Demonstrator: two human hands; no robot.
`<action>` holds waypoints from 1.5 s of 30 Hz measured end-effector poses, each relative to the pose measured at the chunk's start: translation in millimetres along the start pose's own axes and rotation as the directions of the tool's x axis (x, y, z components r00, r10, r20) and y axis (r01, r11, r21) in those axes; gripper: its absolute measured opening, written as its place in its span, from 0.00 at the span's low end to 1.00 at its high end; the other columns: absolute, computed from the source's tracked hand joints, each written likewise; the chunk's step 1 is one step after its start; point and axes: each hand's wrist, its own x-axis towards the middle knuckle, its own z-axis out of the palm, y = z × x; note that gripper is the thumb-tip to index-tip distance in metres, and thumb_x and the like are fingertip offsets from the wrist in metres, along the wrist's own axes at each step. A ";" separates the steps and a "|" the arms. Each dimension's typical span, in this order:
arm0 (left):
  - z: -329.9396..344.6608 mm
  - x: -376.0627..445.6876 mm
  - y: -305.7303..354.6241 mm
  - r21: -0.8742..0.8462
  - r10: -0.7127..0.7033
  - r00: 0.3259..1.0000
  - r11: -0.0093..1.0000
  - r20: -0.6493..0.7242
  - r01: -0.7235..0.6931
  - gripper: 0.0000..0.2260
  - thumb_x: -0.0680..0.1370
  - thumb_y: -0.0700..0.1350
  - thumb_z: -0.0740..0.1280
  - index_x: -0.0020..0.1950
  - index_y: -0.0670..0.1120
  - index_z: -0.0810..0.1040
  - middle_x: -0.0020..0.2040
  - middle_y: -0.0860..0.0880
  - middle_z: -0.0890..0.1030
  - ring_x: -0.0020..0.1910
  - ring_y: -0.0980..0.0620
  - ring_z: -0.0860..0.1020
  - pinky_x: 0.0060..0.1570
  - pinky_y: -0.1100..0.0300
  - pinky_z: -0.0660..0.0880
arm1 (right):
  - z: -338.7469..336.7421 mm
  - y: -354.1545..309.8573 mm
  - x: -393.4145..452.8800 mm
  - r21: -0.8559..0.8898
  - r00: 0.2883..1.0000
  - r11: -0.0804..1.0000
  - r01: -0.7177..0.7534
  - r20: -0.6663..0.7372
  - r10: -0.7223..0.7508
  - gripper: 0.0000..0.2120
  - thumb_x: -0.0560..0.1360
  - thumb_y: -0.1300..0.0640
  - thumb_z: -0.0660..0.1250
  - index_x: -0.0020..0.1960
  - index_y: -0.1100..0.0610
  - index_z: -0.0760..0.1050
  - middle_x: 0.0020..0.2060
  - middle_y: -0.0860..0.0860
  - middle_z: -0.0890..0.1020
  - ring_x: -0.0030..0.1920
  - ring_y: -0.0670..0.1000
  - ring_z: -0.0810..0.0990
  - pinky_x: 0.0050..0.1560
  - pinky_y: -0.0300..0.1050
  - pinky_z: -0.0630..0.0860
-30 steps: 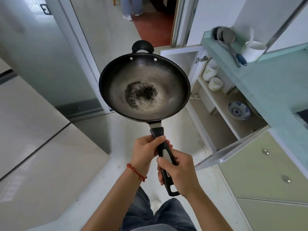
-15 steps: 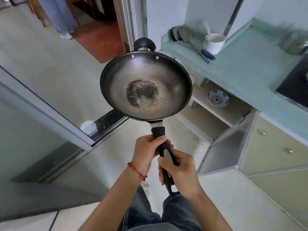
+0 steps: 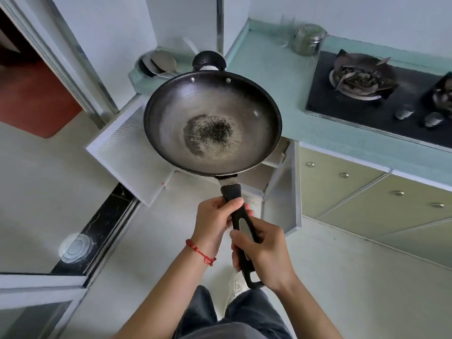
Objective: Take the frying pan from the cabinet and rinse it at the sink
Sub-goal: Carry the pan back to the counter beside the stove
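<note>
Both hands grip the pan [image 3: 212, 123] handle: left hand [image 3: 215, 222] ahead, right hand [image 3: 265, 250] behind. Pan held level in the air beyond them. Open cabinet door [image 3: 127, 152] beneath it; stove [image 3: 376, 94] far right on the counter [image 3: 271, 77].

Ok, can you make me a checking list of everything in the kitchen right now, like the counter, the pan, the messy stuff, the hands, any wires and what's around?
Surface: pale green counter, mostly bare near the corner.
Job's things: frying pan held in the air, level, with a dark burnt patch in its middle; no sink in view.
Clutter: metal ladles at the counter's end; lidded metal canister by the wall.
Grippers: left hand grips the pan's handle nearer the pan; right hand grips it nearer the end.
Cables: nothing seen.
Surroundings: gas hob set in the counter; two white cabinet doors open below it; tiled floor.
</note>
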 end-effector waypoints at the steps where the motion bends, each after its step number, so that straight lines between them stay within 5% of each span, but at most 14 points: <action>1: 9.2 6.5 1.8 0.010 0.001 1.000 1.000 0.020 -0.002 0.08 0.73 0.36 0.66 0.35 0.36 0.79 0.29 0.44 0.82 0.30 0.47 0.81 0.32 0.60 0.78 | -7.3 -2.0 5.6 0.009 1.000 1.000 0.004 -0.019 -0.003 0.10 0.73 0.67 0.65 0.34 0.69 0.70 0.23 0.57 0.73 0.20 0.55 0.73 0.23 0.43 0.71; 15: 93.8 99.8 30.6 0.044 -0.043 0.986 0.998 0.160 0.037 0.06 0.73 0.36 0.65 0.38 0.34 0.78 0.29 0.44 0.81 0.30 0.48 0.82 0.32 0.60 0.78 | -76.7 -34.6 88.1 0.007 0.988 1.000 0.028 -0.154 -0.026 0.09 0.73 0.64 0.66 0.35 0.65 0.71 0.24 0.60 0.74 0.20 0.55 0.73 0.23 0.44 0.72; 33: 108.4 301.7 124.5 0.156 -0.191 0.923 0.977 0.333 0.146 0.05 0.73 0.34 0.64 0.38 0.35 0.77 0.29 0.45 0.81 0.30 0.48 0.82 0.33 0.60 0.79 | -58.7 -69.4 290.6 0.040 0.923 0.999 -0.016 -0.383 0.030 0.09 0.72 0.67 0.65 0.33 0.61 0.73 0.22 0.58 0.75 0.21 0.56 0.72 0.25 0.47 0.72; 45: 145.0 362.6 122.3 0.158 -0.253 0.916 0.964 0.311 0.213 0.07 0.73 0.34 0.64 0.37 0.33 0.77 0.28 0.44 0.81 0.29 0.49 0.81 0.32 0.61 0.78 | -97.3 -65.8 350.4 0.070 0.911 0.993 -0.096 -0.395 0.116 0.08 0.72 0.66 0.65 0.34 0.62 0.73 0.20 0.53 0.75 0.21 0.55 0.73 0.25 0.46 0.74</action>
